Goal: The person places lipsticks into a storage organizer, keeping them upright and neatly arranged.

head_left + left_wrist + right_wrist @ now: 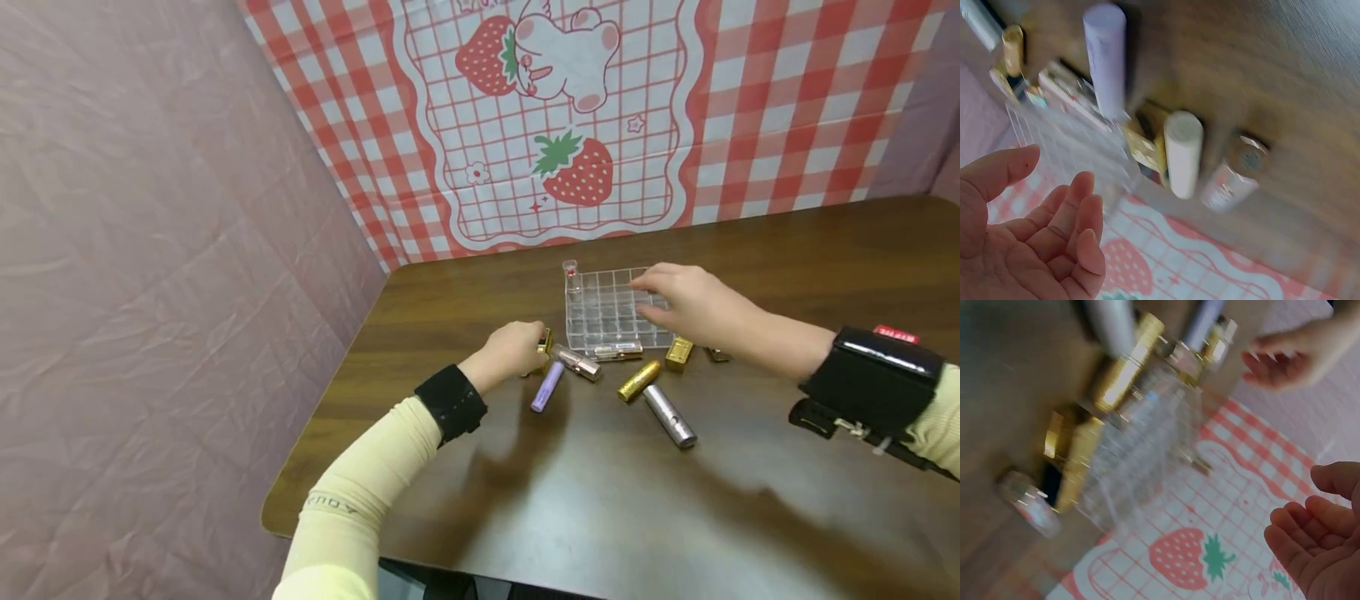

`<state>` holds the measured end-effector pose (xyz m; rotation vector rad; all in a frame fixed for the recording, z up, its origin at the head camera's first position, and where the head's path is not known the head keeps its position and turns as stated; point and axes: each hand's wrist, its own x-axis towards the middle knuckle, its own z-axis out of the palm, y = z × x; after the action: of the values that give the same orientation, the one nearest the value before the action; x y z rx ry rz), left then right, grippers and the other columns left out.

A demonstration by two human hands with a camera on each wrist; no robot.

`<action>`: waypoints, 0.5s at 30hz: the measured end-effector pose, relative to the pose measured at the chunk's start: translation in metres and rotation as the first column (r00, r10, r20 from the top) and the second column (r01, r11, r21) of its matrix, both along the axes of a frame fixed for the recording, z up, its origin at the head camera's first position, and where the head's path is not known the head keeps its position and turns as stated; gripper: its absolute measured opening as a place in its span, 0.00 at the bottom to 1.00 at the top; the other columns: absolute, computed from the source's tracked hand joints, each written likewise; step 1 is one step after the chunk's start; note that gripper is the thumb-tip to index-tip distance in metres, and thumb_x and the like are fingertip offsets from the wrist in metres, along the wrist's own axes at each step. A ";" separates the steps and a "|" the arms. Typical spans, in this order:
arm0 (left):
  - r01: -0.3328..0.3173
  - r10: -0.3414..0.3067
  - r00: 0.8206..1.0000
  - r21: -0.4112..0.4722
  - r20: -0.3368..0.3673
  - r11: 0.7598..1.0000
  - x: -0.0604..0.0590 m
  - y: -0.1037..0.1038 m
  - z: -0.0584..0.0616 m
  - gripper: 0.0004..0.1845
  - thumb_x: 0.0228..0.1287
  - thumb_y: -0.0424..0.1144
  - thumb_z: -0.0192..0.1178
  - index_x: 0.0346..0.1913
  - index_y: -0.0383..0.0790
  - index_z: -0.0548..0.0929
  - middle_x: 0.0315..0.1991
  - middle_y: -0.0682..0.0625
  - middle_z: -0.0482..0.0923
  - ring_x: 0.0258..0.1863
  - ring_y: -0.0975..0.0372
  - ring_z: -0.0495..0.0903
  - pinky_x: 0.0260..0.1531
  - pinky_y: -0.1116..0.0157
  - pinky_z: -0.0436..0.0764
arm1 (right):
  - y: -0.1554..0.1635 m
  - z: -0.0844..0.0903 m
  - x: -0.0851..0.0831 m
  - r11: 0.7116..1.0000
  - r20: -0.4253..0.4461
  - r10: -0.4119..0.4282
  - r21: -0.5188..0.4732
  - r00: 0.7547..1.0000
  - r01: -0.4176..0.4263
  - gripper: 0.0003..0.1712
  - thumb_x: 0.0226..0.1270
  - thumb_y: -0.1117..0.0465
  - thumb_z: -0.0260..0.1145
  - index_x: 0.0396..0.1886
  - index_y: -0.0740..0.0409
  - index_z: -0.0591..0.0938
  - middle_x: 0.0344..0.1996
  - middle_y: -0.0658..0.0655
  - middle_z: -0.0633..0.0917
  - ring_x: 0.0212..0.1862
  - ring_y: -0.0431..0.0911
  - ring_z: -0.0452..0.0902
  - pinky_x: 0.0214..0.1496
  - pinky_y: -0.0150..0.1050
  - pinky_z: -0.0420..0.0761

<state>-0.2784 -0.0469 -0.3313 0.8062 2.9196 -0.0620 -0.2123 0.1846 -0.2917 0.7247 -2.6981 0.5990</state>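
**Both hands empty, above a clear holder and loose tubes**

Your left hand (512,348) grips nothing: its fingers (1090,215) curve loosely, thumb standing well away from them. Your right hand (686,293) is empty too, its thumb and fingers parted in a relaxed curve, probably so that neither knocks what lies below.

Just beyond your left fingers is a shiny gold case (546,340). Your right hand hangs over the right part of a clear plastic holder (596,310), divided into square compartments, likely to keep slim things upright; a small transparent tube (571,275) stands in its far left corner.

Along the holder's near edge lie a slender pale gold tube (618,351), a rose-gold cylinder (576,362) and a gold rectangular case (678,354). Nearer you, a lilac cylinder (547,387), a gold bullet-shaped tube (639,381) and a silver cylinder (670,417) rest on their sides, perhaps to stay within easy reach.

All this sits on your brown wooden bench (600,508), with a red-and-white checked cloth (780,108) behind.
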 end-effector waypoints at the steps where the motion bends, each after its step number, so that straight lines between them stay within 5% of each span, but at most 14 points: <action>1: 0.023 -0.023 1.000 -0.001 -0.007 1.000 0.003 0.004 -0.001 0.13 0.55 0.39 0.58 0.43 0.41 0.80 0.37 0.50 0.81 0.35 0.60 0.79 0.33 0.63 0.76 | 0.002 -0.005 0.003 1.000 -0.001 0.005 0.012 1.000 -0.005 0.19 0.55 0.68 0.66 0.46 0.72 0.78 0.43 0.67 0.79 0.44 0.58 0.77 0.41 0.48 0.78; 5: 0.151 -0.152 0.987 -0.009 -0.056 0.988 0.014 0.022 -0.006 0.11 0.54 0.38 0.58 0.42 0.41 0.80 0.34 0.51 0.81 0.33 0.61 0.80 0.31 0.63 0.77 | 0.007 -0.028 0.016 0.998 -0.046 0.029 0.061 0.999 -0.026 0.17 0.50 0.69 0.69 0.40 0.73 0.79 0.37 0.66 0.81 0.39 0.57 0.79 0.38 0.48 0.79; 11: 0.309 -0.309 0.949 -0.014 -0.059 0.951 0.029 0.050 -0.014 0.16 0.59 0.41 0.58 0.50 0.41 0.78 0.42 0.52 0.82 0.42 0.60 0.80 0.38 0.67 0.78 | 0.015 -0.061 0.036 0.993 -0.059 0.035 0.112 0.998 -0.029 0.15 0.46 0.67 0.72 0.34 0.70 0.81 0.31 0.59 0.79 0.32 0.49 0.79 0.32 0.41 0.79; 15: 0.420 -0.422 0.903 -0.049 -0.078 0.906 0.035 0.068 -0.021 0.20 0.59 0.43 0.59 0.54 0.41 0.76 0.47 0.52 0.80 0.45 0.62 0.79 0.44 0.69 0.76 | 0.018 -0.076 0.049 0.993 0.025 0.005 0.120 1.000 -0.008 0.14 0.47 0.65 0.71 0.34 0.68 0.81 0.29 0.56 0.78 0.27 0.44 0.77 0.27 0.36 0.77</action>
<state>-0.2431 0.0206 -0.3519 1.4495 2.7527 -0.1817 -0.1633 0.2022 -0.3673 0.7612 -2.7751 0.4536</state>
